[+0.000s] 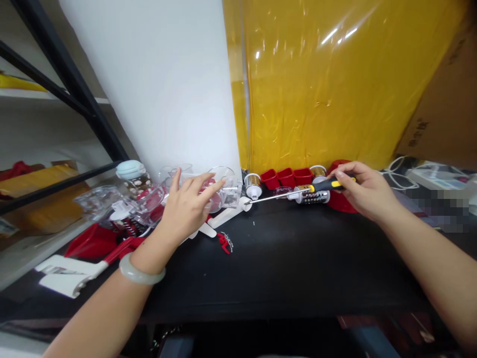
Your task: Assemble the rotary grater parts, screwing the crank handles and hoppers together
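My right hand [367, 191] grips a screwdriver [278, 197] by its black and yellow handle. The long shaft points left, and its tip is at the round end of a white plastic handle piece [244, 204]. My left hand [190, 204], fingers stretched apart, is over clear plastic parts [231, 193]; whether it touches them I cannot tell. Small red pieces with several screws [225, 242] lie on the black table just below. Behind the screwdriver stand red plastic hoppers [286, 177] and perforated metal grater drums [253, 185], one of them [313, 196] lying on its side.
On the left, clear parts, a red piece [89, 241] and a white forked part [72, 273] crowd the black table [283, 263]. A blue-lidded bottle [131, 174] stands behind them. White and yellow panels rise at the back; a white cable [395, 174] lies at right.
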A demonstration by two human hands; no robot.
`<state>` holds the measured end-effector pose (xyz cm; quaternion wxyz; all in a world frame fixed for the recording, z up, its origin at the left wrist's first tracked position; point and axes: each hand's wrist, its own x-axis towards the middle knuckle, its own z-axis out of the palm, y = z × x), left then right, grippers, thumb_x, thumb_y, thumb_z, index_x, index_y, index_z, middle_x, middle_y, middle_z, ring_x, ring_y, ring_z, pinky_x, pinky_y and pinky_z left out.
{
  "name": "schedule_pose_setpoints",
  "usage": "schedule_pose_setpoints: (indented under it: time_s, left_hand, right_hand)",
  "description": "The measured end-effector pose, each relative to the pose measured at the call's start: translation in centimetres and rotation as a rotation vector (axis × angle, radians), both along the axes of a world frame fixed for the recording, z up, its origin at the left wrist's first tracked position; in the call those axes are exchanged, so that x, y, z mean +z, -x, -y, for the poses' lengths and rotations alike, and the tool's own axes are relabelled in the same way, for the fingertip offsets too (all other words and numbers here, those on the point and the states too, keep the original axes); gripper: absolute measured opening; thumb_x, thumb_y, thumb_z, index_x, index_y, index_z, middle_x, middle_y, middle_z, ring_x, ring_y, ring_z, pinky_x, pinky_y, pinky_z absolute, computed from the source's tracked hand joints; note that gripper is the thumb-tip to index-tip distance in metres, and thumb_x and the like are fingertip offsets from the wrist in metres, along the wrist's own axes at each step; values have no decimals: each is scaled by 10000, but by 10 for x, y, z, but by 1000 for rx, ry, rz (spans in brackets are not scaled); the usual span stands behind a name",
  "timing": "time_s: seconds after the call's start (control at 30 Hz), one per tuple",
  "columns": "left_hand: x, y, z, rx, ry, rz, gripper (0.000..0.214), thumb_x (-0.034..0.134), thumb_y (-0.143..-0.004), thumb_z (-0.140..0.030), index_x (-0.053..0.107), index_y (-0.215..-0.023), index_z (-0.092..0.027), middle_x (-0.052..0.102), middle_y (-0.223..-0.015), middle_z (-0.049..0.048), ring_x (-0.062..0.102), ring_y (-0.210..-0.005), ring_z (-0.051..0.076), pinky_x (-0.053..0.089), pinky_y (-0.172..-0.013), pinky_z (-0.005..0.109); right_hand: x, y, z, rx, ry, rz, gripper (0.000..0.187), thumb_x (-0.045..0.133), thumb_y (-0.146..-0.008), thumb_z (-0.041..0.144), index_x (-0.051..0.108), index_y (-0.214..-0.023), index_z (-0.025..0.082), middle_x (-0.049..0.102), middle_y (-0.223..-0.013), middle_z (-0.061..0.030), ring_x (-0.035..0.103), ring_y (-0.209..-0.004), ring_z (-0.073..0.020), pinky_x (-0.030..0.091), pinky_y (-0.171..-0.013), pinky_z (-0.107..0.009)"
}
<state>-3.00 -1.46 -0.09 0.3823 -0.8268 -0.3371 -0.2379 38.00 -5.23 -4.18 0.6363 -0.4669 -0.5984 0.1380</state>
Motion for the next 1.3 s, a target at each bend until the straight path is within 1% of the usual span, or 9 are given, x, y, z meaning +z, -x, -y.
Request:
schedule_pose_setpoints:
  time_s: [0.23, 0.37, 0.53, 0.6, 0.73, 0.8, 0.93, 1.17, 1.3]
  left_hand:
    - [-4, -1, 4, -3, 35, 18, 594, 593, -817, -89, 527, -1377, -277, 598, -1372, 78, 595, -1150, 271, 254, -1170, 594]
    - [-4, -1, 6, -21, 57, 22, 621, 598, -812, -79, 510, -1387, -297, 592, -1382, 72, 594, -1155, 266, 239, -1175, 598]
    - [-4, -2, 8, -49, 92, 32, 596, 597, -831, -92, 514, -1381, -306, 593, -1383, 73, 600, -1145, 268, 244, -1166, 607]
    - [-5, -2, 8, -56, 100, 29, 580, 601, -836, -105, 518, -1378, -293, 596, -1379, 78, 602, -1138, 271, 249, -1163, 606]
    - [-5, -3, 8, -62, 113, 21, 573, 603, -845, -132, 507, -1390, -282, 596, -1377, 84, 596, -1154, 279, 249, -1163, 604]
    - [-5, -3, 8, -67, 130, 22, 576, 604, -846, -137, 503, -1395, -280, 594, -1378, 88, 592, -1168, 282, 247, -1163, 602]
    - [-5, -3, 8, -66, 150, 16, 577, 603, -847, -148, 496, -1401, -272, 599, -1371, 96, 597, -1160, 286, 260, -1155, 599]
    - [-6, -2, 7, -78, 200, 13, 596, 620, -844, -206, 462, -1415, -267, 594, -1366, 110, 565, -1217, 303, 277, -1147, 588]
    - [-6, -1, 7, -82, 221, 10, 595, 629, -841, -221, 462, -1411, -258, 603, -1347, 107, 563, -1214, 302, 291, -1143, 566]
  right_hand:
    - [1, 4, 2, -29, 119, 246, 272, 633, -866, 494, 620, -874, 222, 654, -884, -33, 582, -796, -155, 453, -796, -317]
    - [-3, 14, 2, 90, 229, 303, 344, 607, -853, 568, 607, -866, 224, 655, -870, -37, 583, -774, -172, 476, -716, -316]
    - [-16, 26, -4, 254, 387, 302, 397, 578, -845, 614, 607, -902, 222, 628, -890, -41, 556, -726, -159, 474, -605, -292]
    - [-21, 27, -8, 274, 432, 325, 424, 569, -839, 635, 617, -914, 220, 620, -905, -44, 565, -765, -171, 487, -643, -306]
    - [-30, 25, -14, 282, 454, 458, 460, 567, -821, 660, 645, -897, 214, 655, -905, -51, 595, -874, -211, 481, -832, -377]
    - [-34, 26, -16, 310, 463, 516, 477, 544, -826, 668, 652, -900, 209, 672, -907, -58, 614, -882, -222, 481, -855, -393]
    - [-40, 30, -19, 302, 427, 624, 456, 457, -884, 613, 660, -911, 206, 695, -910, -69, 644, -863, -223, 510, -827, -401]
    - [-46, 37, -21, 182, 268, 731, 263, 486, -906, 422, 643, -861, 217, 674, -874, -75, 621, -871, -246, 511, -850, -474]
    - [-39, 48, -15, 121, 105, 808, 175, 517, -910, 316, 644, -984, 219, 650, -1008, -111, 597, -1002, -282, 484, -940, -542]
